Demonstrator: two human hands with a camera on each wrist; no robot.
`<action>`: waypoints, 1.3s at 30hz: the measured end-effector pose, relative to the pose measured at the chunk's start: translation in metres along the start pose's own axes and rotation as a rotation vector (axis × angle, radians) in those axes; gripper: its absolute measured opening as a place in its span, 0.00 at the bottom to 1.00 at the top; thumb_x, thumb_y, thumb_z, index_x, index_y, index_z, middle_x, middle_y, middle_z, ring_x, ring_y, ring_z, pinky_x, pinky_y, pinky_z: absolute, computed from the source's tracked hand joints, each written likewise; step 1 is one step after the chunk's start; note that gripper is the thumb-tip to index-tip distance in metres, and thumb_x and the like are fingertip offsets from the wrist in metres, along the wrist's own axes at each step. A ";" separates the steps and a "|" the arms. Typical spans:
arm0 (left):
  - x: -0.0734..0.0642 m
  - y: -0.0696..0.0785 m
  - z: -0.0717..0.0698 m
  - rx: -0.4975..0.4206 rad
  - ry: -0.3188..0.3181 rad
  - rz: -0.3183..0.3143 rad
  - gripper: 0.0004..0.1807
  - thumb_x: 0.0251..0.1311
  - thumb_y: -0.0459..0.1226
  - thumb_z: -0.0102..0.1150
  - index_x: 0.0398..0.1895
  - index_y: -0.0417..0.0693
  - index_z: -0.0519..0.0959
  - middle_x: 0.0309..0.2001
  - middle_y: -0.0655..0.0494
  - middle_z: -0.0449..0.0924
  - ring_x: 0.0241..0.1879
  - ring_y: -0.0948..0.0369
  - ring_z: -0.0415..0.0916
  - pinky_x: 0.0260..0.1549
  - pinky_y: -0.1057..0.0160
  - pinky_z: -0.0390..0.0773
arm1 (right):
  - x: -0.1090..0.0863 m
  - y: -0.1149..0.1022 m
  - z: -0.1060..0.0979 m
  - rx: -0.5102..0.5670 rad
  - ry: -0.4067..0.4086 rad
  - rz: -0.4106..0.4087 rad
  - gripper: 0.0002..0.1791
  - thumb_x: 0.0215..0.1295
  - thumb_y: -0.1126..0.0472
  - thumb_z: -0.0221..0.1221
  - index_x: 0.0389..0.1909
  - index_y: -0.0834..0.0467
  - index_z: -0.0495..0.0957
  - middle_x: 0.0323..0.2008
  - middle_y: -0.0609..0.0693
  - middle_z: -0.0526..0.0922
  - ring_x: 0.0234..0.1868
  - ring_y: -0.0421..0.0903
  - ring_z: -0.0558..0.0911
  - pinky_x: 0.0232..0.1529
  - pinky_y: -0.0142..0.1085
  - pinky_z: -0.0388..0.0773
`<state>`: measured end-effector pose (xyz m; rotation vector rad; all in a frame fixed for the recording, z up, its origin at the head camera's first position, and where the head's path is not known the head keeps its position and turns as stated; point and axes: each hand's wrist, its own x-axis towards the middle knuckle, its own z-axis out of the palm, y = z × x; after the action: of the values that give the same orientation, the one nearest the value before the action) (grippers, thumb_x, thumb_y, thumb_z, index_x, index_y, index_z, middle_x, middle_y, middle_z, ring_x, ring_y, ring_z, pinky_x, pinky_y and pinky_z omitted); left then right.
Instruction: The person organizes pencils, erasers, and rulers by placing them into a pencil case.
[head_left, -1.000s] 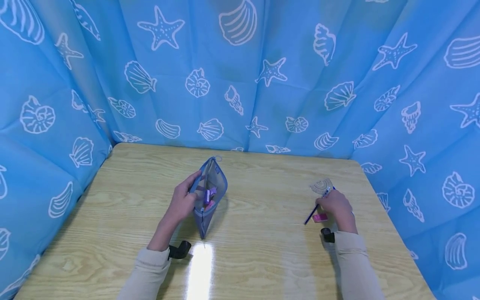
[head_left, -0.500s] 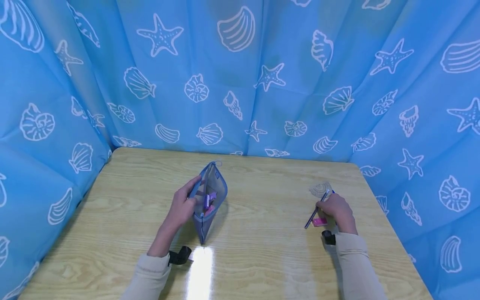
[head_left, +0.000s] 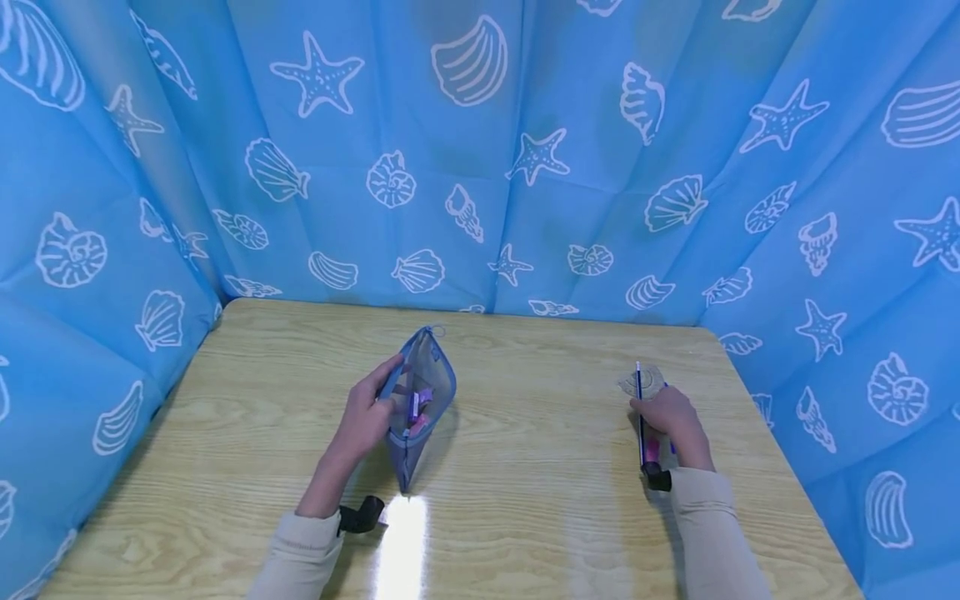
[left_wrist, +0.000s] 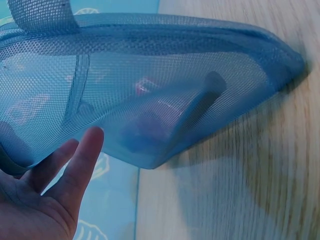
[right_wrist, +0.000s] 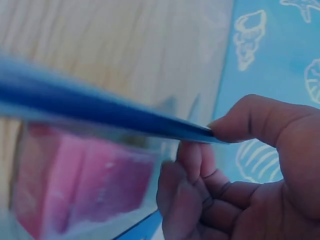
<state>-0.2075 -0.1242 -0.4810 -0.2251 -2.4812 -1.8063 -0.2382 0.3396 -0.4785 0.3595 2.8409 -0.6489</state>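
Note:
My left hand (head_left: pixel 365 412) grips the near side of an unzipped blue mesh pencil pouch (head_left: pixel 442 385), which stands with its mouth open upward. Small purple and pink items (head_left: pixel 422 403) lie inside, blurred through the mesh (left_wrist: pixel 145 65) in the left wrist view. My right hand (head_left: pixel 671 414) pinches a dark blue pencil (right_wrist: pixel 100 107) between thumb and fingertips, over the table's right part. Below the pencil is a pink eraser (right_wrist: pixel 105 175). A clear protractor (head_left: pixel 651 379) lies just beyond that hand. Part of a blue stick-like item (right_wrist: pixel 142 227) shows under the right fingers, mostly hidden.
The wooden table (head_left: pixel 517 433) has its far edge against a blue curtain (head_left: pixel 495 200) with seashell and starfish prints. A black wrist camera mount (head_left: pixel 362 515) sits by the left cuff, and another (head_left: pixel 657 477) by the right.
The pencil in my right hand has swung from slanting to nearly straight up and down in the head view, now beside the eraser. My left hand and the pouch have stayed in place.

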 end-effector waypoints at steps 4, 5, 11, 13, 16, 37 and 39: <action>0.001 0.002 0.001 0.021 0.003 -0.003 0.43 0.50 0.24 0.41 0.77 0.42 0.63 0.67 0.41 0.74 0.58 0.42 0.78 0.55 0.41 0.78 | -0.003 -0.002 -0.003 0.161 0.005 -0.045 0.19 0.67 0.55 0.55 0.19 0.61 0.71 0.17 0.49 0.73 0.22 0.46 0.74 0.28 0.38 0.72; 0.001 0.002 0.001 0.026 0.002 -0.002 0.43 0.51 0.24 0.41 0.77 0.43 0.63 0.67 0.41 0.74 0.58 0.42 0.78 0.56 0.41 0.77 | -0.004 -0.004 -0.004 0.209 -0.005 -0.052 0.18 0.68 0.56 0.55 0.20 0.61 0.72 0.17 0.48 0.73 0.22 0.44 0.74 0.28 0.36 0.72; 0.002 -0.002 0.002 -0.016 -0.004 -0.003 0.42 0.51 0.23 0.41 0.77 0.42 0.63 0.67 0.40 0.75 0.57 0.41 0.78 0.53 0.42 0.80 | -0.013 -0.018 -0.005 0.436 -0.031 -0.144 0.18 0.71 0.62 0.55 0.50 0.75 0.72 0.38 0.59 0.80 0.35 0.44 0.82 0.39 0.39 0.85; 0.002 -0.002 0.003 -0.018 0.001 -0.004 0.43 0.50 0.23 0.41 0.77 0.41 0.63 0.67 0.40 0.75 0.57 0.41 0.79 0.52 0.43 0.81 | -0.015 -0.022 -0.005 0.526 -0.031 -0.201 0.18 0.71 0.65 0.54 0.53 0.76 0.70 0.40 0.59 0.79 0.36 0.43 0.82 0.41 0.39 0.86; 0.001 -0.001 0.003 -0.006 0.005 -0.005 0.43 0.50 0.23 0.41 0.77 0.41 0.63 0.67 0.39 0.74 0.57 0.42 0.78 0.53 0.42 0.80 | -0.017 -0.028 -0.002 0.669 -0.035 -0.278 0.19 0.70 0.69 0.52 0.56 0.77 0.66 0.40 0.55 0.75 0.37 0.39 0.81 0.42 0.39 0.86; -0.001 0.000 0.001 -0.002 -0.004 -0.004 0.43 0.50 0.23 0.41 0.77 0.41 0.62 0.68 0.40 0.73 0.57 0.41 0.79 0.51 0.44 0.82 | -0.020 -0.066 0.038 0.882 0.096 -0.597 0.26 0.69 0.78 0.52 0.67 0.70 0.64 0.47 0.59 0.78 0.37 0.38 0.83 0.37 0.35 0.86; -0.001 0.000 0.000 -0.002 0.005 0.004 0.43 0.50 0.23 0.41 0.77 0.41 0.62 0.68 0.40 0.74 0.56 0.41 0.79 0.51 0.44 0.81 | -0.020 -0.073 0.040 0.890 0.087 -0.601 0.25 0.70 0.77 0.52 0.67 0.70 0.65 0.46 0.58 0.78 0.37 0.38 0.83 0.36 0.36 0.86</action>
<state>-0.2068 -0.1240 -0.4812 -0.2251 -2.4740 -1.8051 -0.2343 0.2535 -0.4800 -0.3878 2.5337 -2.0379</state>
